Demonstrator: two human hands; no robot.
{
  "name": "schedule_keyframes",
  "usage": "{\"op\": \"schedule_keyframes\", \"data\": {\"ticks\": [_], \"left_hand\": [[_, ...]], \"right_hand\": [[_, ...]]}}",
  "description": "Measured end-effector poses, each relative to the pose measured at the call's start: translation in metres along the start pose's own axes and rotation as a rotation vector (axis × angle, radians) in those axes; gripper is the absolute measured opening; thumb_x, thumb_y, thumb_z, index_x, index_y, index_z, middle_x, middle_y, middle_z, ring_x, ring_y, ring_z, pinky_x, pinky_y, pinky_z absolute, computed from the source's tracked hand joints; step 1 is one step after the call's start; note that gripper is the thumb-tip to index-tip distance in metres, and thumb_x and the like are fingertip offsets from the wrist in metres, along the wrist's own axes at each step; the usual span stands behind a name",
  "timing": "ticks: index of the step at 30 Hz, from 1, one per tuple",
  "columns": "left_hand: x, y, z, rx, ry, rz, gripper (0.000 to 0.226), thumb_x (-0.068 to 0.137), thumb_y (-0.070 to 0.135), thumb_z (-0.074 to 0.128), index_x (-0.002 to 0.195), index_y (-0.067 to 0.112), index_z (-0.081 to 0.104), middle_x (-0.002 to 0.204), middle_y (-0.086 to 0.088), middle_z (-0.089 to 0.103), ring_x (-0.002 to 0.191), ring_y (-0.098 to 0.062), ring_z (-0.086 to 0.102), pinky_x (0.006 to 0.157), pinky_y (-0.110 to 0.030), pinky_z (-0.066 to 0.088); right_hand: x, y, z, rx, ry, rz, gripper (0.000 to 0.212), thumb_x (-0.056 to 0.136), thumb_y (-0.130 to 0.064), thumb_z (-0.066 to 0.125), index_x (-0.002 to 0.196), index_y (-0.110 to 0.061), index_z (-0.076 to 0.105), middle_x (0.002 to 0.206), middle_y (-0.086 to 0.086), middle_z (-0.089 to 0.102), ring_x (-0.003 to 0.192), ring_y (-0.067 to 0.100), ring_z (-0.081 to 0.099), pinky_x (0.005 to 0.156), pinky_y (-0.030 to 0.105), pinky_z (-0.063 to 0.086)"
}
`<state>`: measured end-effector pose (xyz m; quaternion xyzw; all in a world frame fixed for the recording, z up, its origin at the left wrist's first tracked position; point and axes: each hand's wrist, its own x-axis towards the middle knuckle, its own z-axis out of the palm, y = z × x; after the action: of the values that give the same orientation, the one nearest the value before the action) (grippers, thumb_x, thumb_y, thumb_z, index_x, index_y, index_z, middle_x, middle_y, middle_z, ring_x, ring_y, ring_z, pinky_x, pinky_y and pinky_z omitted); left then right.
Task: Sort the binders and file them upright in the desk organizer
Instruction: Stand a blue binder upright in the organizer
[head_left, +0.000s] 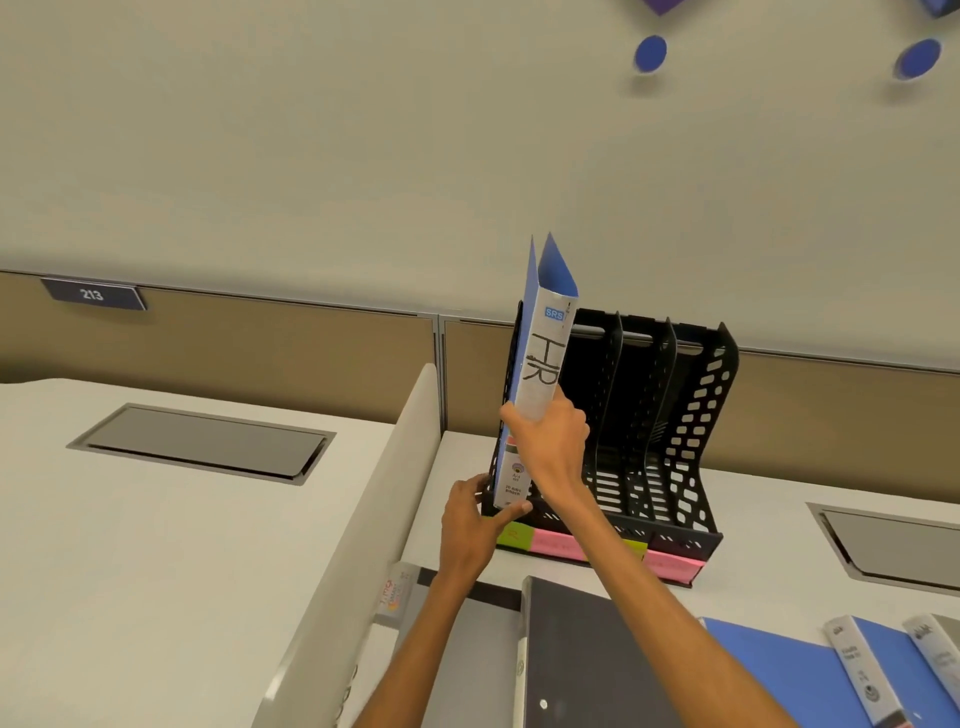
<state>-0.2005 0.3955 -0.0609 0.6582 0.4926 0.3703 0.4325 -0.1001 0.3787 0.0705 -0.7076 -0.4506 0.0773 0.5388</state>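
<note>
A blue binder (540, 364) with a white spine marked "HR" stands nearly upright in the leftmost slot of the black desk organizer (670, 431). My right hand (550, 441) grips the binder's spine at mid-height. My left hand (475, 519) holds the organizer's front left corner, its thumb just below the binder's bottom edge. The other slots of the organizer hold nothing. A black binder (587, 660) lies flat on the desk in front. Blue binders (831, 670) with white spines lie flat at the lower right.
Pink and green sticky labels (556, 545) run along the organizer's front base. A grey divider panel (374, 493) separates this desk from the left one. Recessed cable hatches sit in the left desk (202, 441) and at the right (893, 545). A wall rises behind.
</note>
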Motion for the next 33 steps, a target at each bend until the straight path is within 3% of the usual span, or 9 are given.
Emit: {"op": "schedule_keyframes", "data": {"ticks": [2,5,9,14,19,23,28,33], "left_hand": [[0.003,0.004,-0.006,0.036,0.042,0.007,0.086,0.062,0.072,0.066,0.130,0.021,0.053,0.122,-0.001,0.063,0.103,-0.015,0.064,0.074,-0.011,0.048],[0.012,0.010,-0.014,0.172,0.052,0.054,0.083,0.063,0.078,0.058,0.125,0.023,0.055,0.111,0.002,0.070,0.089,-0.013,0.069,0.075,-0.022,0.054],[0.016,0.012,-0.016,0.275,0.035,0.063,0.059,0.074,0.068,0.067,0.112,0.024,0.058,0.108,0.004,0.070,0.082,-0.012,0.067,0.066,-0.017,0.050],[0.018,0.008,-0.012,0.328,0.039,0.068,0.056,0.076,0.066,0.066,0.109,0.021,0.058,0.106,0.005,0.068,0.085,-0.014,0.066,0.059,-0.009,0.039],[0.030,0.010,-0.019,0.362,0.068,0.027,0.060,0.061,0.077,0.069,0.074,0.019,0.058,0.065,0.013,0.058,0.061,-0.010,0.059,0.050,-0.015,0.037],[0.044,0.012,-0.023,0.418,0.029,0.011,0.066,0.058,0.078,0.071,0.090,0.023,0.054,0.076,0.005,0.067,0.064,-0.014,0.065,0.056,-0.018,0.044],[0.054,0.016,-0.030,0.476,-0.062,0.030,0.068,0.056,0.076,0.074,0.097,0.027,0.051,0.080,0.004,0.066,0.064,-0.010,0.060,0.050,-0.016,0.039],[0.052,0.011,-0.024,0.514,-0.174,0.069,0.068,0.064,0.074,0.070,0.106,0.026,0.046,0.089,-0.001,0.069,0.062,-0.015,0.062,0.058,-0.023,0.052]], "right_hand": [[-0.006,-0.001,0.006,0.043,0.027,-0.007,0.062,0.082,-0.034,0.070,0.137,-0.013,0.049,0.121,0.005,0.066,0.095,0.018,0.068,0.067,0.016,0.057],[-0.006,-0.004,0.013,0.028,0.046,-0.034,0.062,0.084,-0.034,0.070,0.138,-0.014,0.047,0.123,0.005,0.066,0.098,0.019,0.069,0.062,0.006,0.047],[0.001,-0.004,0.017,-0.019,0.039,-0.015,0.063,0.084,-0.036,0.069,0.139,-0.013,0.047,0.125,0.007,0.064,0.099,0.024,0.068,0.070,0.023,0.055],[0.001,-0.004,0.020,-0.037,0.046,-0.027,0.064,0.084,-0.036,0.070,0.140,-0.014,0.047,0.128,0.008,0.062,0.103,0.025,0.066,0.072,0.025,0.055],[0.002,-0.002,0.014,-0.034,0.027,-0.024,0.063,0.084,-0.038,0.070,0.139,-0.015,0.047,0.128,0.006,0.063,0.104,0.024,0.066,0.078,0.030,0.056],[0.000,-0.001,0.013,0.010,0.037,-0.001,0.065,0.085,-0.035,0.072,0.140,-0.016,0.046,0.129,0.006,0.062,0.106,0.023,0.065,0.083,0.037,0.058],[-0.008,0.004,0.016,0.047,0.067,0.018,0.065,0.085,-0.034,0.072,0.141,-0.013,0.046,0.128,0.007,0.063,0.104,0.024,0.066,0.082,0.038,0.058],[-0.010,0.004,0.017,0.015,0.078,0.000,0.064,0.085,-0.032,0.072,0.141,-0.012,0.047,0.129,0.008,0.062,0.106,0.024,0.066,0.082,0.037,0.058]]}}
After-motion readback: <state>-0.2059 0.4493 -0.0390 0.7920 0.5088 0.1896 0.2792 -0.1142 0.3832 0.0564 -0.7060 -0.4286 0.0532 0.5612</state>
